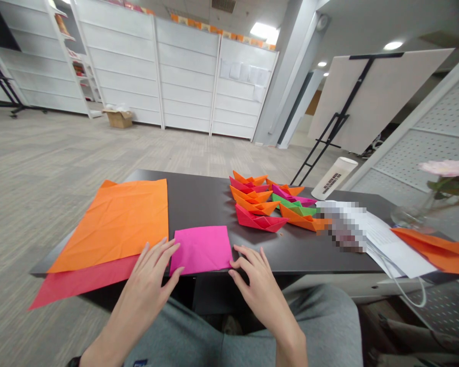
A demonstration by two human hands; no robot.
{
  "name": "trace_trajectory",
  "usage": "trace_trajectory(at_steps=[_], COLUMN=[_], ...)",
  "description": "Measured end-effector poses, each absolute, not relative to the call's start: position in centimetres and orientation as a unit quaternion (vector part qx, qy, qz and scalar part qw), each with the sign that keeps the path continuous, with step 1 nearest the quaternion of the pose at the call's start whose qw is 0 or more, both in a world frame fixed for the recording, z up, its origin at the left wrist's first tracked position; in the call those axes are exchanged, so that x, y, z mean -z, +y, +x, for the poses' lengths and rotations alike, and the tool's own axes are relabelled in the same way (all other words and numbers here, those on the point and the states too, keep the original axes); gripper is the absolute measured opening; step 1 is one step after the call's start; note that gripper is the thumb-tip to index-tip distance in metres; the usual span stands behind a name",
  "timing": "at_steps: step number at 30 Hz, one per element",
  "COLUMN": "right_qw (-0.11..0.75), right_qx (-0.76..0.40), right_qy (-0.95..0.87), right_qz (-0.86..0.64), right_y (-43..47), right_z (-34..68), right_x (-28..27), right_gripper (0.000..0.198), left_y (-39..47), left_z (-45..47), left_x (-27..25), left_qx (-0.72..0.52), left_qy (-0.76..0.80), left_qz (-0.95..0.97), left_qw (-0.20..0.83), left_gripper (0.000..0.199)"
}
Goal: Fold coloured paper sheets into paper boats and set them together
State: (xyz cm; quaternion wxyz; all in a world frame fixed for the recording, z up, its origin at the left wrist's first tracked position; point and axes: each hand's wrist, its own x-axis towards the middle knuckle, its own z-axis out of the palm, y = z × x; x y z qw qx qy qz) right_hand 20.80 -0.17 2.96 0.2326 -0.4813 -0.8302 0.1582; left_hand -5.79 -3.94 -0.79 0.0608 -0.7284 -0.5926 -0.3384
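A folded magenta paper rectangle (202, 250) lies flat near the front edge of the black table. My left hand (153, 267) rests at its left side, fingers spread and fingertips touching the paper's edge. At the right edge, my right hand (256, 275) has its fingers curved and apart, with the thumb and index tips by the lower right corner. Left of the magenta piece lie orange paper sheets (126, 224), with a red sheet (92, 278) sticking out beneath them toward me. My left fingers overlap the orange sheets' lower right corner.
Several folded paper boats (260, 220) in orange, red, magenta and green stand in two rows on the table (202, 199). Further right are white papers (390, 237), a white cable, an orange folded paper (436, 250), a white cylinder (334, 178) and a flower vase (409, 214).
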Motion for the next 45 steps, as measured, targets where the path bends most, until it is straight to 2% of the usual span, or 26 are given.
trace_trajectory(at_steps=[5, 11, 18, 23, 26, 28, 33, 35, 39, 43, 45], right_qw=[0.248, 0.271, 0.274, 0.283, 0.290, 0.302, 0.395, 0.406, 0.340, 0.206, 0.185], right_qx=[-0.150, -0.144, -0.150, -0.149, -0.147, -0.151, -0.144, -0.127, -0.104, -0.178, -0.213], right_qy=[-0.825, -0.820, -0.817, -0.810, -0.809, -0.809, -0.775, -0.777, -0.838, -0.884, -0.878], right_qz=[-0.484, -0.483, -0.485, -0.491, -0.490, -0.481, -0.472, -0.464, -0.414, -0.380, -0.387], right_y=[0.1, 0.3, 0.5, 0.8, 0.9, 0.9, 0.7, 0.3, -1.0, -1.8, -1.7], right_z=[20.8, 20.6, 20.6, 20.4, 20.5, 20.7, 21.1, 21.3, 22.4, 22.7, 22.3], right_x=[-2.6, -2.3, -2.3, -2.2, -1.8, -1.5, -1.4, -2.2, -4.2, -5.0, -4.9], right_gripper=[0.013, 0.015, 0.012, 0.007, 0.004, 0.015, 0.080, 0.086, 0.071, 0.055, 0.042], left_y=[-3.9, -3.7, -3.9, -4.5, -4.9, -5.0, -4.7, -4.5, -4.5, -4.5, -4.5], left_z=[-6.4, -6.3, -5.2, -4.1, -3.7, -3.6, -3.6, -3.6, -3.5, -3.3, -3.2], left_x=[1.1, 1.2, 0.1, -0.2, -1.0, -1.6, -1.0, -0.2, 0.8, 0.6, 0.5], left_qx=[0.307, 0.331, 0.445, 0.520, 0.492, 0.448, 0.365, 0.336, 0.307, 0.307, 0.313], left_qy=[-0.600, -0.587, -0.563, -0.541, -0.511, -0.469, -0.424, -0.436, -0.458, -0.467, -0.477], left_qz=[-0.734, -0.737, -0.696, -0.655, -0.701, -0.759, -0.829, -0.835, -0.834, -0.829, -0.821], left_qw=[0.084, 0.047, -0.029, -0.086, -0.067, -0.056, -0.016, -0.006, 0.000, 0.000, -0.001], left_gripper=[0.035, 0.034, 0.035, 0.046, 0.028, 0.018, 0.033, 0.033, 0.032, 0.032, 0.031])
